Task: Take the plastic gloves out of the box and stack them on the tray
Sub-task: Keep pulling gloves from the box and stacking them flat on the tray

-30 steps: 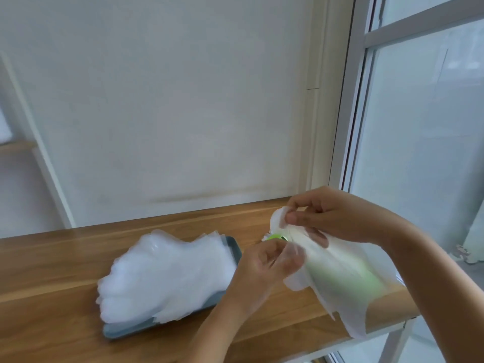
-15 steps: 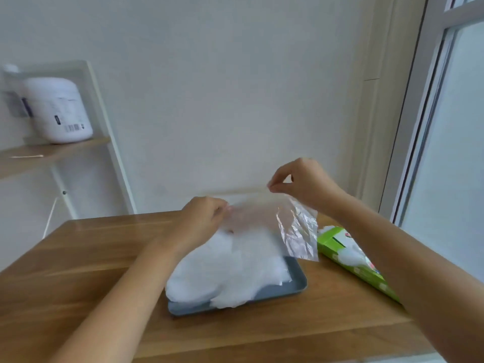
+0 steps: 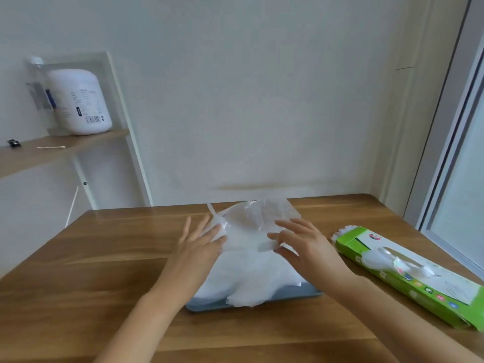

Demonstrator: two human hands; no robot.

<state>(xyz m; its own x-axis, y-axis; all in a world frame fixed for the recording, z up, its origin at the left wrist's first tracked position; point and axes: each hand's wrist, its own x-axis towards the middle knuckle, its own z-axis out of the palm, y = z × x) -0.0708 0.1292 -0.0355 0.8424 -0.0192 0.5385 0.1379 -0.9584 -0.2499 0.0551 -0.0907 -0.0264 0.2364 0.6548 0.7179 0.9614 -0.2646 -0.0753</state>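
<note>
Both hands flat, fingers straight and spread, gripping nothing: left hand (image 3: pixel 199 243) at the left edge of the heap of thin translucent plastic gloves (image 3: pixel 251 276), right hand (image 3: pixel 301 242) over its right side; contact unclear. The heap lies on a grey-blue rectangular tray (image 3: pixel 209 307) mid wooden table (image 3: pixel 104 258), top glove crumpled at the far end. Long green cardboard glove box (image 3: pixel 408 279) lies right of the tray, a glove poking out. White tub (image 3: pixel 78 100) on the wall shelf (image 3: pixel 65 149).
</note>
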